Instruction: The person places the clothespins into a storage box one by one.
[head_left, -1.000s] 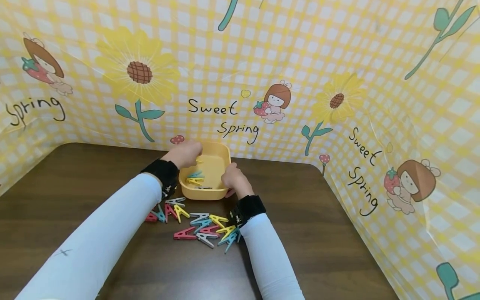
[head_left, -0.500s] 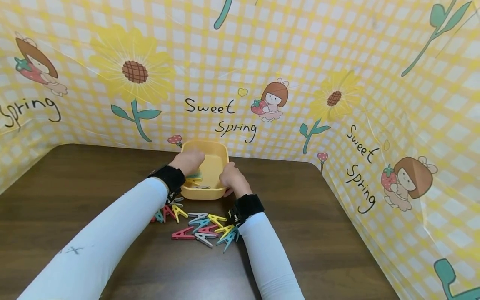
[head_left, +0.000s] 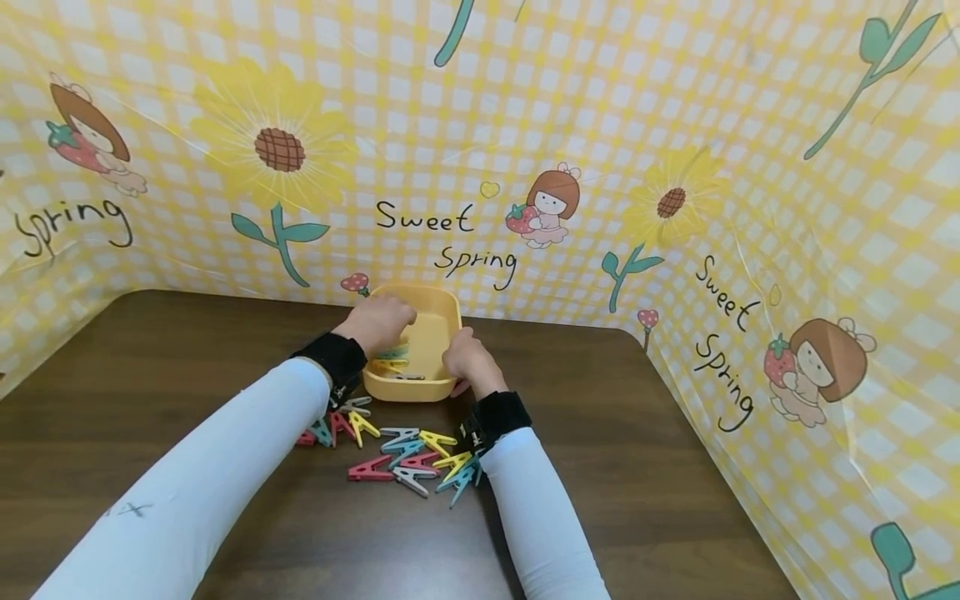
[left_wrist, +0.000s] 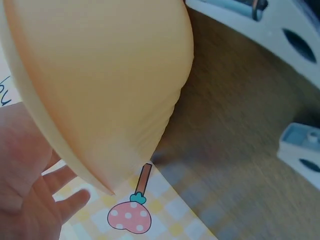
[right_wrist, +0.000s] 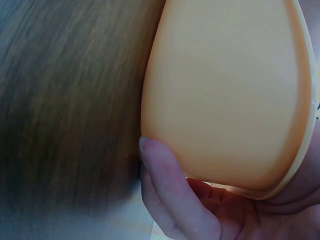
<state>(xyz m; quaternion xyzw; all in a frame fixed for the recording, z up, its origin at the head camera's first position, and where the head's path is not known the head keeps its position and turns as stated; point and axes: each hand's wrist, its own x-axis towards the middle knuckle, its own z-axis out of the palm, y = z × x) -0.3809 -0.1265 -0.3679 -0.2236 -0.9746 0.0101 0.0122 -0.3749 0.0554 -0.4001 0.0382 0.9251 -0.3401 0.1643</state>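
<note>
A yellow plastic tub [head_left: 411,388] stands at the back of the dark wooden table [head_left: 150,367]. My left hand [head_left: 382,319] reaches over its left rim into it, just above a teal and a yellow clothes peg [head_left: 391,363] inside. In the left wrist view the left hand [left_wrist: 27,200] shows straight fingers beside the tub's outer wall [left_wrist: 100,75], holding nothing I can see. My right hand [head_left: 467,357] grips the tub's near right corner. Its thumb [right_wrist: 165,185] presses the outer wall [right_wrist: 225,90] and its fingers curl over the rim.
Several coloured clothes pegs [head_left: 401,457] lie scattered on the table in front of the tub, between my forearms. More pegs [head_left: 337,423] sit by my left wrist. A yellow checked sheet [head_left: 675,125] walls in the back and right sides.
My left hand has dropped from the tub's back left rim down into the tub. The right hand has kept its grip on the corner.
</note>
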